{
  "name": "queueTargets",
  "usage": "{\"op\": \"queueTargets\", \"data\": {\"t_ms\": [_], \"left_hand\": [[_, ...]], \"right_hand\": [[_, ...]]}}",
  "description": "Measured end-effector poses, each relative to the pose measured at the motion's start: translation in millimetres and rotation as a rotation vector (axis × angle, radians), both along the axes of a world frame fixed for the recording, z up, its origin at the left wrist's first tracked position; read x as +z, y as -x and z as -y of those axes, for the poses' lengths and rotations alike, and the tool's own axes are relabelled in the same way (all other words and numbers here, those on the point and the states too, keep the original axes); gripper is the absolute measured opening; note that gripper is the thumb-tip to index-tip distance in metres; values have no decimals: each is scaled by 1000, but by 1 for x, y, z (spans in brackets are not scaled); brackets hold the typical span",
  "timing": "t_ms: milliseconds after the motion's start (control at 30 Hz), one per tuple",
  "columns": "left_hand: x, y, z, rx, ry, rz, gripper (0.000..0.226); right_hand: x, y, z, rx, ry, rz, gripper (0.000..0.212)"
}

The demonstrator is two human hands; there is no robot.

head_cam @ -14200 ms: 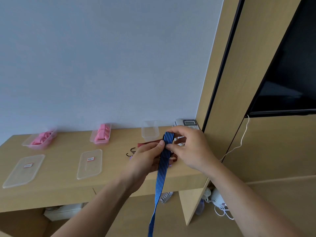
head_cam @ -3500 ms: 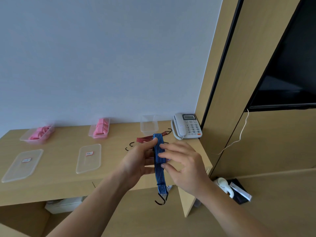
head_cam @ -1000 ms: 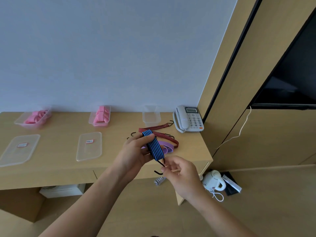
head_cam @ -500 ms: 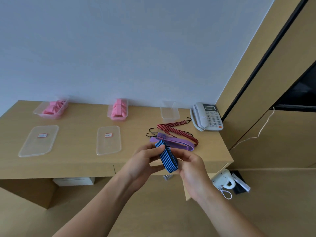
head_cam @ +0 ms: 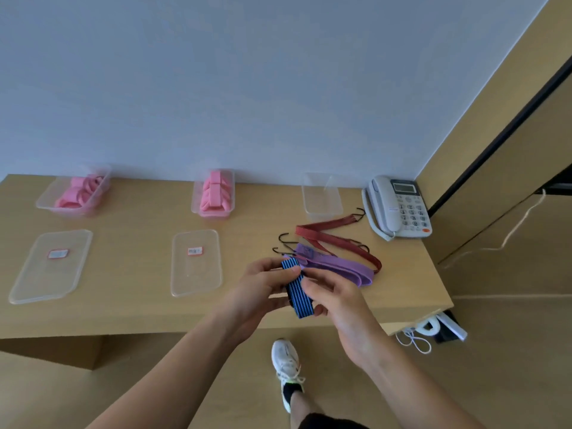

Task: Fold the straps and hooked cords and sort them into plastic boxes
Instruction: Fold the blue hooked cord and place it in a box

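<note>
Holds the blue striped cord [head_cam: 297, 294], folded into a short bundle, just above the front edge of the desk [head_cam: 139, 305]. Pinches its top with the left hand [head_cam: 258, 292], curls the right hand [head_cam: 337, 301] round its lower part. Seems to finish the folding step. Needs next to keep the folds tight and carry the bundle to the empty box [head_cam: 322, 193] at the back, near the telephone [head_cam: 399, 209].

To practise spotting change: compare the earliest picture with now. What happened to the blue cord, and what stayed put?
The blue cord, once hanging long, is a short folded bundle held between left hand and right hand. Unmoved: boxes, lids, red cord, purple cord.
</note>
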State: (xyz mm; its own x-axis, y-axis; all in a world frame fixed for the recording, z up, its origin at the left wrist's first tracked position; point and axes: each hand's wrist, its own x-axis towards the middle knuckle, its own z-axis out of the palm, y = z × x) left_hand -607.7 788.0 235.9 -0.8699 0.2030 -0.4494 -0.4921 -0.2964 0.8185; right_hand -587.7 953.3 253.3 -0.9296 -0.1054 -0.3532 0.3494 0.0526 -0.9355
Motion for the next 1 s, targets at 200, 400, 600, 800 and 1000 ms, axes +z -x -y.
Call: {"op": "queueTargets", "data": {"t_ms": [200, 400, 600, 800, 1000], "left_hand": [[2, 77, -9, 76, 176, -2, 29], [3, 168, -43, 88, 199, 27, 23], [-31, 244, -62, 132, 419, 157, 27], [-76, 288, -74, 136, 500, 256, 30], [-92, 297, -79, 119, 501, 246, 27]], "right_hand": [[-12, 90, -14, 101, 118, 104, 33], [-26, 187, -45, -8, 248, 194, 39], [-44, 288, -62, -153, -4, 146, 32], [-84, 345, -50, -68, -191, 191, 43], [-114, 362, -38, -8, -246, 278, 58]]}}
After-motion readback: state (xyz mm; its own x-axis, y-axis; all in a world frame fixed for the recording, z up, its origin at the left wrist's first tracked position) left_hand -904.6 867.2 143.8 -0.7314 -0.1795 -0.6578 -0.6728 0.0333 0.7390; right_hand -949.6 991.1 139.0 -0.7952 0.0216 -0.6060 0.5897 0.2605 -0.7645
